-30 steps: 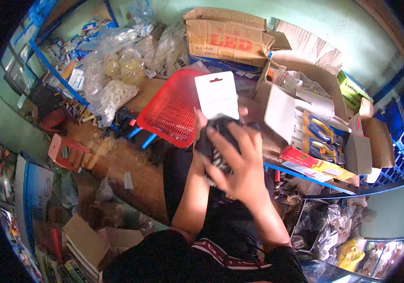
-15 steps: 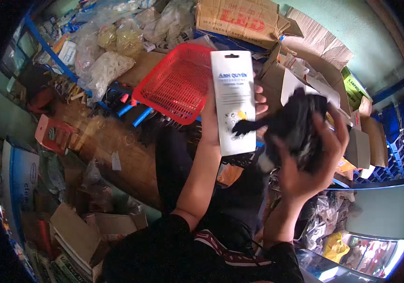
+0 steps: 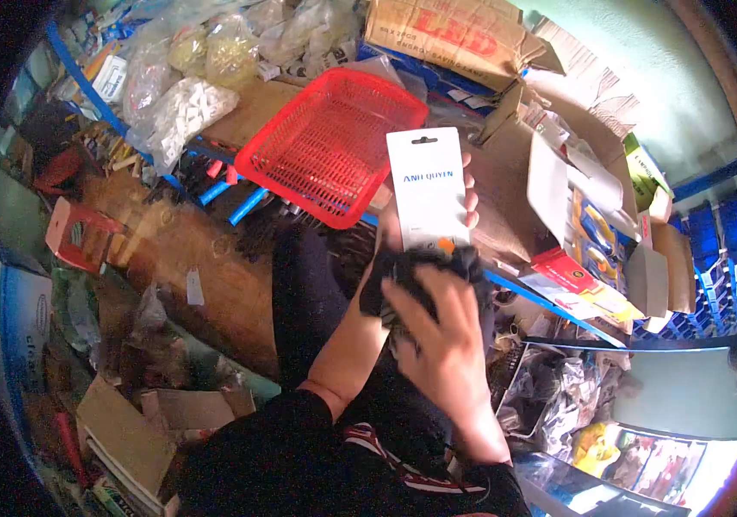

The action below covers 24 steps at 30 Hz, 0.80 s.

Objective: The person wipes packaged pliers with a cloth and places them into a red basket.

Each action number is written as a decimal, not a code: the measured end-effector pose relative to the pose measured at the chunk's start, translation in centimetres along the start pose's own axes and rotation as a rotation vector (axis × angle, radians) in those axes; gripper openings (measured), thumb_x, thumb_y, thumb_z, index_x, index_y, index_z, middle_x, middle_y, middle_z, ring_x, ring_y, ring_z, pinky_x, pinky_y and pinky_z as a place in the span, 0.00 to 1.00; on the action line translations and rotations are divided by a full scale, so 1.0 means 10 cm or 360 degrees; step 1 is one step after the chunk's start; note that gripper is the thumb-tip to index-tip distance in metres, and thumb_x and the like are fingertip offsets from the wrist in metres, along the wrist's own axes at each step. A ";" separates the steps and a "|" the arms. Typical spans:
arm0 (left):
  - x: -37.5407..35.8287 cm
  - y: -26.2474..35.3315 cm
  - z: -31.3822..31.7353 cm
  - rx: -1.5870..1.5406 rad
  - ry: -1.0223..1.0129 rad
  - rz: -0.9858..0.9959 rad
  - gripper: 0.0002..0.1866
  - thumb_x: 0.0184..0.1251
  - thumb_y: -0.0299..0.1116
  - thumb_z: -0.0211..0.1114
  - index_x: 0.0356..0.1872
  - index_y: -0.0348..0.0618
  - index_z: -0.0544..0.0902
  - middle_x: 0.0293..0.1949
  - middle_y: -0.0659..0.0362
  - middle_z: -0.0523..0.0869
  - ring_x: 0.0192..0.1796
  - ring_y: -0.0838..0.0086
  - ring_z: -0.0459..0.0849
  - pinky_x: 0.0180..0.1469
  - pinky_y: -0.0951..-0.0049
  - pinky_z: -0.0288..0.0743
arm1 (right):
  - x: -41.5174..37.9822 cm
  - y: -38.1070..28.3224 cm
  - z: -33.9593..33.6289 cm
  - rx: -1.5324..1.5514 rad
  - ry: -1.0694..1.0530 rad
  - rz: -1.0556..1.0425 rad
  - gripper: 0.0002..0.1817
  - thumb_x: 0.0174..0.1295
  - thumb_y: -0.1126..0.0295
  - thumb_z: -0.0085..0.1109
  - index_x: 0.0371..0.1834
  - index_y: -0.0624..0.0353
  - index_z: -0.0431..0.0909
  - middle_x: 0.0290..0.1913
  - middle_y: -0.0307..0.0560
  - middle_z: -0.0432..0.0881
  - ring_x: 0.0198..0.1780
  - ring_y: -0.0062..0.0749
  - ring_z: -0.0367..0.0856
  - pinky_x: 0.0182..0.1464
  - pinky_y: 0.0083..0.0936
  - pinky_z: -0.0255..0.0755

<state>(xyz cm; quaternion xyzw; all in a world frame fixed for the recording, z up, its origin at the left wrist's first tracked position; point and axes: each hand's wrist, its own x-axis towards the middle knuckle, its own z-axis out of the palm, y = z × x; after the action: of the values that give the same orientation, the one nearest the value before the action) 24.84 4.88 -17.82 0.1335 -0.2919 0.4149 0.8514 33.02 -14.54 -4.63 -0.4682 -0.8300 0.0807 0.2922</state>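
My left hand holds a white packaged card printed "ANH QUYEN" upright in front of me; only its fingertips show behind the card's right edge. My right hand presses a black cloth against the lower part of that card. The cloth bunches under my fingers and covers the card's bottom.
A red plastic basket sits on the blue shelf just behind the card. Cardboard boxes, bags of white parts and packaged goods crowd the shelves. More boxes and bags lie on the floor at left.
My right hand, out to the right with the black cloth half a second ago, has come back left and down onto the card. The card has dropped slightly.
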 end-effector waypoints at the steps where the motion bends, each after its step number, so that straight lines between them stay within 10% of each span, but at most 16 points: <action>1: -0.04 -0.11 0.34 0.0141 0.0145 0.0158 0.39 0.78 0.57 0.57 0.79 0.40 0.66 0.63 0.50 0.82 0.57 0.57 0.81 0.59 0.53 0.78 | -0.11 -0.05 -0.03 -0.0004 -0.0111 -0.0055 0.33 0.46 0.76 0.70 0.63 0.56 0.85 0.62 0.58 0.77 0.61 0.57 0.78 0.64 0.47 0.77; 5: -0.03 -0.23 0.79 0.0354 0.0471 0.0407 0.35 0.78 0.54 0.55 0.72 0.33 0.71 0.54 0.51 0.82 0.50 0.63 0.82 0.52 0.63 0.80 | -0.30 -0.05 -0.33 0.0368 -0.0179 0.0009 0.33 0.46 0.72 0.70 0.63 0.55 0.86 0.59 0.60 0.79 0.57 0.58 0.81 0.60 0.47 0.79; 10: -0.01 -0.25 0.89 0.0408 0.0706 0.0674 0.30 0.84 0.54 0.53 0.67 0.34 0.75 0.47 0.58 0.79 0.45 0.73 0.79 0.49 0.70 0.78 | -0.27 0.12 -0.40 0.0112 0.0727 0.0268 0.27 0.55 0.64 0.75 0.58 0.66 0.86 0.55 0.61 0.86 0.58 0.57 0.85 0.62 0.45 0.78; 16: -0.03 -0.31 1.03 0.1328 0.1154 0.0651 0.19 0.81 0.49 0.64 0.53 0.41 0.81 0.47 0.64 0.85 0.47 0.82 0.84 0.50 0.72 0.79 | 0.00 0.34 0.09 0.0366 0.0554 0.0406 0.33 0.61 0.67 0.78 0.68 0.67 0.77 0.61 0.61 0.83 0.63 0.50 0.82 0.70 0.39 0.71; 19: -0.03 -0.31 1.08 0.1771 0.1220 0.0751 0.27 0.84 0.54 0.56 0.60 0.37 0.81 0.53 0.57 0.87 0.51 0.78 0.86 0.55 0.71 0.80 | -0.02 0.49 0.18 0.0901 0.0708 0.0923 0.20 0.74 0.67 0.67 0.63 0.66 0.78 0.55 0.47 0.85 0.54 0.28 0.85 0.56 0.26 0.78; 22: -0.01 -0.31 1.22 0.1686 0.0896 0.0458 0.43 0.83 0.69 0.41 0.73 0.35 0.74 0.62 0.53 0.85 0.63 0.71 0.83 0.69 0.66 0.75 | 0.05 0.49 0.15 0.2138 0.0964 0.1695 0.21 0.77 0.64 0.63 0.68 0.61 0.76 0.56 0.47 0.85 0.56 0.30 0.85 0.55 0.31 0.81; 24: -0.08 -0.40 1.12 0.1147 0.0962 0.0069 0.46 0.80 0.71 0.41 0.77 0.36 0.68 0.67 0.50 0.82 0.67 0.65 0.82 0.72 0.63 0.74 | 0.07 0.43 0.11 0.1713 0.0660 0.1365 0.32 0.79 0.56 0.59 0.77 0.69 0.67 0.65 0.53 0.81 0.65 0.38 0.81 0.68 0.35 0.74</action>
<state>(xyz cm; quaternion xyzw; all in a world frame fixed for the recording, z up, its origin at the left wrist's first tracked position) 23.27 -3.34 -9.35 0.2876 0.1291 0.5279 0.7886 35.29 -11.47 -7.00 -0.5498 -0.3453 0.4958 0.5768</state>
